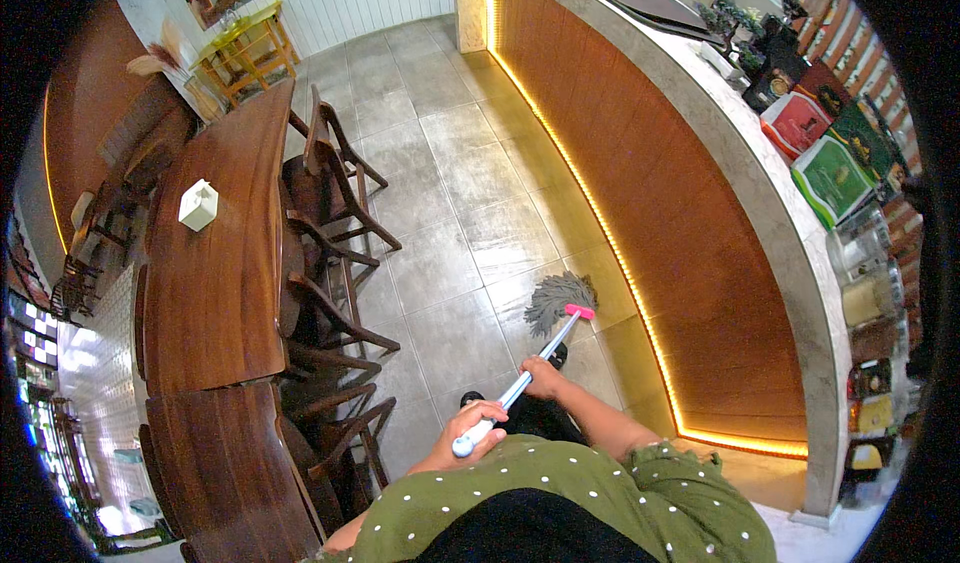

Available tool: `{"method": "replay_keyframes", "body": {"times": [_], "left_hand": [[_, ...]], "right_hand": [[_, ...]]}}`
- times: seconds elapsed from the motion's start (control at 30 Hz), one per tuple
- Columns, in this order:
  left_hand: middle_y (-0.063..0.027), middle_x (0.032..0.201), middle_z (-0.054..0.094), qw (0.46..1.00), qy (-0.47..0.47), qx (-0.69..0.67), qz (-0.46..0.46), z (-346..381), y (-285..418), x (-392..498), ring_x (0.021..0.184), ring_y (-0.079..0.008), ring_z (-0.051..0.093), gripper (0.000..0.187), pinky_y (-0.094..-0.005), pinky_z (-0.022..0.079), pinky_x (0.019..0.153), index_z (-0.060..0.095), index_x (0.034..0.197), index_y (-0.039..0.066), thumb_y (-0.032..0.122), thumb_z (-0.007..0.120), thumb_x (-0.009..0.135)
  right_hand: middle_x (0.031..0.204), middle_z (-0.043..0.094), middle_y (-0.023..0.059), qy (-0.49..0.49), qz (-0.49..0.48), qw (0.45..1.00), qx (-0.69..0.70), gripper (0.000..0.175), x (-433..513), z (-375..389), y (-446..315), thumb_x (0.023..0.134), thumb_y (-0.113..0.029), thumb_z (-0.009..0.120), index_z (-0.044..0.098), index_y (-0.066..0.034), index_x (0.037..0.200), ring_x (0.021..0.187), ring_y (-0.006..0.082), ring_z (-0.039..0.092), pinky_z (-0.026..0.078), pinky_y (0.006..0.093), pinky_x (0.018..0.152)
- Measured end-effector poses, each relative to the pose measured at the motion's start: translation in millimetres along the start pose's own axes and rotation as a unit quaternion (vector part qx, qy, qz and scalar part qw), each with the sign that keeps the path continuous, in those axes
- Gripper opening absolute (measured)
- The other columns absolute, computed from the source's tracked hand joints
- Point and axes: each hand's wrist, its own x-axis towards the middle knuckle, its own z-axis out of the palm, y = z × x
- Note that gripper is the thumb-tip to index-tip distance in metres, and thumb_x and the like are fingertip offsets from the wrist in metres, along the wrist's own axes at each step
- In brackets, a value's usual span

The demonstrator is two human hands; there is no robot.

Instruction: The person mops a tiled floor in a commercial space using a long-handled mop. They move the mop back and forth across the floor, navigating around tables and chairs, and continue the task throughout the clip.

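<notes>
A string mop (561,299) with grey strands and a pink head clamp (579,312) rests on the grey tiled floor (439,263). Its light blue and white handle (517,389) slants up toward my body. My left hand (474,426) is wrapped around the top end of the handle, close to my waist. Lower down the same handle, my right hand (540,377) grips it. The mop strands lie fanned out near the lit base of the counter. Parts of my dark shoes show beneath my hands.
To the right stands a wood-panelled counter (637,135) with an LED strip (600,218) along its base. Dark wooden chairs (337,300) line a long wooden table (217,293) on the left, which bears a white tissue box (199,205). A yellow side table (240,45) stands at the back.
</notes>
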Motion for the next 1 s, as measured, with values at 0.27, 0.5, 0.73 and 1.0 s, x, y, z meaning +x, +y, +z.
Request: {"method": "replay_keyframes", "body": {"times": [0.27,0.5,0.73,1.0], "left_hand": [[-0.0133,0.096,0.066,0.990,0.068,0.122,-0.009,-2.5,26.6,-17.2,0.096,-0.0258,0.064,0.022,-0.0381,0.049,0.080,0.063,0.095,0.004,0.014,0.076,0.081],[-0.0141,0.094,0.067,0.995,0.068,0.051,0.043,20.4,7.1,10.7,0.094,-0.0305,0.065,0.010,-0.0434,0.049,0.086,0.060,0.082,0.002,0.008,0.067,0.086],[-0.0134,0.087,0.067,0.993,-0.014,0.021,0.120,61.2,14.9,40.4,0.089,-0.0306,0.067,0.012,-0.0434,0.052,0.082,0.058,0.078,0.001,0.007,0.064,0.087],[-0.0117,0.089,0.066,0.993,0.016,0.047,0.106,113.0,42.8,66.1,0.089,-0.0250,0.066,0.007,-0.0368,0.050,0.079,0.058,0.085,0.002,0.007,0.059,0.090]], "right_hand": [[0.097,0.063,0.0201,-0.084,-0.009,0.996,-0.018,0.023,5.3,0.3,5.9,0.073,-0.025,0.071,0.063,-0.0079,0.086,0.102,0.0388,0.057,0.046,0.0452,0.091],[0.082,0.059,0.0145,-0.052,-0.052,0.997,0.006,0.016,11.3,3.5,39.4,0.070,-0.018,0.070,0.057,-0.0119,0.077,0.089,0.0360,0.056,0.046,0.0435,0.080],[0.076,0.059,0.0080,0.065,-0.136,0.983,0.104,0.026,-12.9,1.4,83.0,0.065,-0.025,0.077,0.056,-0.0135,0.074,0.081,0.0328,0.058,0.045,0.0440,0.074],[0.076,0.056,0.0094,0.063,-0.163,0.977,0.122,0.022,-28.8,-36.9,109.1,0.069,-0.018,0.072,0.052,-0.0124,0.076,0.078,0.0326,0.055,0.044,0.0427,0.071]]}}
